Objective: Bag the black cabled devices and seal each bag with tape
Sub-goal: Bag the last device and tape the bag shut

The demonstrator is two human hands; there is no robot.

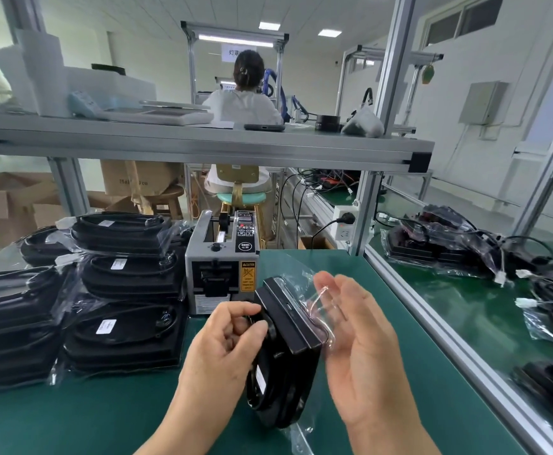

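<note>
Device bagged: left hand (232, 333) grips black cabled device (288, 356) in clear plastic bag (298, 274); right hand (360, 343) open-palmed against flap. Next: fold, tape from grey dispenser (222, 267).

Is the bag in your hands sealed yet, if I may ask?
Unsealed: the bag flap lies loose across the open right hand, no tape visible on it.
</note>
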